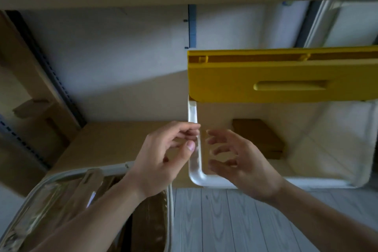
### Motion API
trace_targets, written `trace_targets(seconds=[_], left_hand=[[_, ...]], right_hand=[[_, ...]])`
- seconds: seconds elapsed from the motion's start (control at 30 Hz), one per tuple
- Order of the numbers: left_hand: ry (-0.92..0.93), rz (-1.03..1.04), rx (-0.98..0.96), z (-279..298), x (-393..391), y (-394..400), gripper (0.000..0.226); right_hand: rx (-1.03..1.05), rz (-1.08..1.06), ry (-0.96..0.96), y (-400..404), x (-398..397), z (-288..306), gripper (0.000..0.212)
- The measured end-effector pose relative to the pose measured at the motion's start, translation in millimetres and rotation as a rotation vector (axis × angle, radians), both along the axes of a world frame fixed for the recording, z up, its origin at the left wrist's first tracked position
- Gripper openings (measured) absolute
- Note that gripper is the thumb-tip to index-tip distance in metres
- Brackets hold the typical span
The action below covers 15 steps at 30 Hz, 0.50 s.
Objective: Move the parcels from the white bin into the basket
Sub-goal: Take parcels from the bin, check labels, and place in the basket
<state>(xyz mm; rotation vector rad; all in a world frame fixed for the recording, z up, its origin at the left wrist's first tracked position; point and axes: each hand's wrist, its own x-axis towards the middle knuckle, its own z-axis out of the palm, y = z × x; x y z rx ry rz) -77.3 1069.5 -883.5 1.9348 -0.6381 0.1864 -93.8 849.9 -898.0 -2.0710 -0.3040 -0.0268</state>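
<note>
- Parcels point(258, 138): brown stack, looks like two or three flat pieces, on floor of white bin point(195, 172), toward back-middle; exact count unclear.
- Handling guess: cardboard-like, stiff, flat, probably light; matte, so not slippery. Best taken by opposite long edges, or thumb on top with fingers slid under the near edge.
- White bin: on the shelf point(114, 139), yellow flap point(225, 80) raised above the opening.
- Right hand point(243, 161): inside bin mouth, fingers spread and loosely curled, holding nothing, short of the stack.
- Left hand point(163, 155): at bin's left rim, fingers loosely bent, thumb just beside the wall; gripping or merely near, can't tell.
- Basket point(30, 194): lower left, below shelf edge, near bin; brown parcels already inside.
- Step judged: reach for remaining stack.
</note>
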Motion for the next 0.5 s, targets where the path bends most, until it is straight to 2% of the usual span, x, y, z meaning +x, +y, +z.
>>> trace_targets(seconds=[0.2,0.5], left_hand=[[0.107,-0.108,0.004,-17,6,-72,0.041],[0.104,-0.036,0.097,-31,33,-131,0.034]], right_hand=[[-0.03,-0.175,-0.025,-65,-11,-1,0.072],[-0.058,-0.344,-0.032,-133,-20,2,0.085]])
